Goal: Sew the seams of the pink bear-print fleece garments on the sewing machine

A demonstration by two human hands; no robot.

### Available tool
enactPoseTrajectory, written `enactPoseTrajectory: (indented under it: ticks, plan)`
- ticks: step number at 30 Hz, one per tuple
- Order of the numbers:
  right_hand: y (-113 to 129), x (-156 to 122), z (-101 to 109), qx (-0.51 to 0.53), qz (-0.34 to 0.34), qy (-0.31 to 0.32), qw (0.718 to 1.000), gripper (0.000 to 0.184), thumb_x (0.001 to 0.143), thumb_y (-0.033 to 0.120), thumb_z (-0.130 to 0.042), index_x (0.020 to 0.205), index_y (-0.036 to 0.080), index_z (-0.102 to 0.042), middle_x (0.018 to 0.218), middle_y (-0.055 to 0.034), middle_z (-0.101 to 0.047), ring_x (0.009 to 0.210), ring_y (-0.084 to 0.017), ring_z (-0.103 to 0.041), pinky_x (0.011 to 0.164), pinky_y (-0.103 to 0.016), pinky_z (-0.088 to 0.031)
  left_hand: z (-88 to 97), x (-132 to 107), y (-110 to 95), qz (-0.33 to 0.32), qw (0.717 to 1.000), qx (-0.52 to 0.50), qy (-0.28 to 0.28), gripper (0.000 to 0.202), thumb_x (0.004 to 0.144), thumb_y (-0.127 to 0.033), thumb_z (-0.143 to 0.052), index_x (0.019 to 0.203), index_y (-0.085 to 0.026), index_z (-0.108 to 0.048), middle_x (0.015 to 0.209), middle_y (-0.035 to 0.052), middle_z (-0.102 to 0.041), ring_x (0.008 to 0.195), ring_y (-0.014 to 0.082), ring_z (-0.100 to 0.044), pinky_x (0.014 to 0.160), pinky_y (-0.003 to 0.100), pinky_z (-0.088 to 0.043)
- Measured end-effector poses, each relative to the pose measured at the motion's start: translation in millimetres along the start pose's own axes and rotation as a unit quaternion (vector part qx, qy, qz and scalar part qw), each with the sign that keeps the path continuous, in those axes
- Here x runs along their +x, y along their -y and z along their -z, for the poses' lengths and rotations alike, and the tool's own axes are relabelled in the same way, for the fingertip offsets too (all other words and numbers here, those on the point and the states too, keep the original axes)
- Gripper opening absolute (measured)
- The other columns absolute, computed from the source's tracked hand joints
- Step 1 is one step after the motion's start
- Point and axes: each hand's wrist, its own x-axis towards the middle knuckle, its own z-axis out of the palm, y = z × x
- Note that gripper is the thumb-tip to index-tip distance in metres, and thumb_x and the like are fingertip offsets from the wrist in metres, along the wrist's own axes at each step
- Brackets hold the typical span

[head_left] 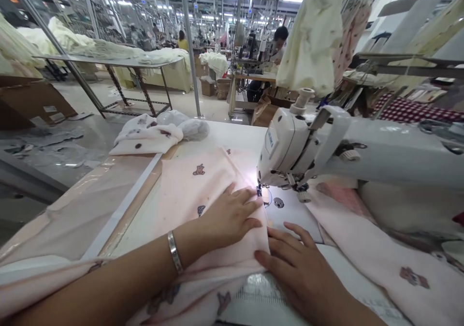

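Note:
Pale pink fabric with small animal prints (181, 185) lies across the sewing table, its right edge running under the needle area of a white sewing machine (282, 142). Flat on this fabric rests my left hand (232, 217), fingers stretched out and their tips close to the presser foot (259, 190). My right hand (300, 268) is lower and to the right, fingers apart over the machine bed. Its thumb touches the fabric's edge near the front. More of the printed fabric hangs over my left forearm and the table's front.
A folded printed piece (145, 135) and a clear plastic bag (194, 127) lie at the table's back left. Another pink length (391, 263) drapes at the right. Beyond stand a metal pole (190, 50), a table of cream fabric (108, 57) and a seated person (279, 45).

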Motion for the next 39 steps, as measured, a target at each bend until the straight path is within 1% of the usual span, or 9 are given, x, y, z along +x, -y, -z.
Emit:
enactPoseTrajectory:
  ticks: [4,7,12,15,18,23,28,32,39]
  plan:
    - [-7,-2,-9,0.028,-0.006,-0.042,0.999,0.027,0.088,0.012,-0.039,0.095,0.024,-0.063,0.088,-0.0005,-0.067,0.102,-0.017,-0.056,0.099,-0.038,-0.027,-4.1,3,6,-0.010,1.000,0.009,0.002,0.040,0.094,-0.040,-0.040,0.127,-0.018,-0.043,0.134,0.0107,-0.042,0.127,0.0234,-0.035,0.107,0.049,-0.021]
    - [-9,-6,-10,0.009,-0.011,-0.058,0.998,0.025,0.083,0.010,-0.046,0.096,0.022,-0.064,0.098,-0.0065,-0.065,0.103,-0.020,-0.055,0.094,-0.040,-0.035,-3.0,2,9,-0.006,1.000,-0.001,0.015,0.040,0.095,-0.039,-0.039,0.129,-0.019,-0.042,0.136,0.0100,-0.040,0.128,0.0227,-0.035,0.109,0.048,-0.018]
    - [-11,-4,-2,0.002,0.024,-0.095,0.995,0.026,0.078,0.002,-0.049,0.093,0.016,-0.065,0.098,-0.0059,-0.067,0.105,-0.020,-0.056,0.095,-0.037,-0.037,16.6,4,16,-0.027,0.996,-0.024,0.081,0.038,0.097,-0.036,-0.034,0.132,-0.023,-0.040,0.140,0.0078,-0.037,0.129,0.0212,-0.033,0.108,0.046,-0.022]
    - [-9,-3,0,0.025,0.035,-0.083,0.996,0.025,0.079,0.003,-0.050,0.096,0.015,-0.064,0.095,-0.0036,-0.069,0.108,-0.019,-0.056,0.099,-0.036,-0.034,35.4,1,3,-0.028,0.995,0.007,0.097,0.028,0.093,-0.023,-0.040,0.117,-0.020,-0.054,0.133,0.0097,-0.046,0.124,0.0239,-0.041,0.102,0.045,-0.032]
    - [-7,-3,2,0.029,0.016,-0.057,0.998,0.023,0.081,0.004,-0.047,0.093,0.015,-0.064,0.090,-0.0039,-0.069,0.103,-0.017,-0.059,0.100,-0.036,-0.034,45.3,-7,-28,-0.035,0.998,0.027,0.052,0.019,0.081,-0.016,-0.051,0.096,-0.016,-0.062,0.114,0.0104,-0.059,0.109,0.0248,-0.054,0.100,0.044,-0.036]
    - [-10,1,15,0.041,0.030,-0.072,0.996,0.019,0.081,0.007,-0.047,0.090,0.014,-0.063,0.085,-0.0033,-0.068,0.093,-0.013,-0.061,0.098,-0.033,-0.036,17.2,-28,-64,0.000,0.999,0.021,-0.050,0.025,0.081,-0.011,-0.044,0.102,-0.015,-0.058,0.113,0.0075,-0.060,0.114,0.0241,-0.050,0.107,0.047,-0.028]
    - [-9,-4,6,0.043,0.034,-0.041,0.998,0.024,0.082,0.005,-0.045,0.094,0.013,-0.063,0.089,-0.0055,-0.067,0.095,-0.016,-0.060,0.093,-0.034,-0.043,-14.7,-40,-47,-0.004,0.999,0.034,-0.015,0.029,0.092,-0.017,-0.039,0.118,-0.017,-0.050,0.128,0.0066,-0.051,0.122,0.0258,-0.041,0.105,0.050,-0.029]
    - [-6,-9,-8,0.046,0.033,-0.052,0.997,0.018,0.084,0.007,-0.048,0.090,0.012,-0.065,0.088,-0.0052,-0.067,0.095,-0.016,-0.060,0.096,-0.034,-0.040,-11.4,-39,-37,-0.017,1.000,0.021,0.008,0.026,0.095,-0.027,-0.038,0.117,-0.019,-0.050,0.130,0.0045,-0.050,0.121,0.0239,-0.042,0.105,0.048,-0.029]
    - [-14,-2,-10,0.021,0.028,-0.046,0.998,0.021,0.088,0.007,-0.045,0.093,0.014,-0.064,0.089,-0.0029,-0.068,0.097,-0.015,-0.059,0.100,-0.037,-0.035,-7.5,-29,-28,-0.025,1.000,0.010,0.005,0.024,0.094,-0.022,-0.038,0.111,-0.018,-0.053,0.127,0.0054,-0.051,0.118,0.0231,-0.044,0.102,0.047,-0.029]
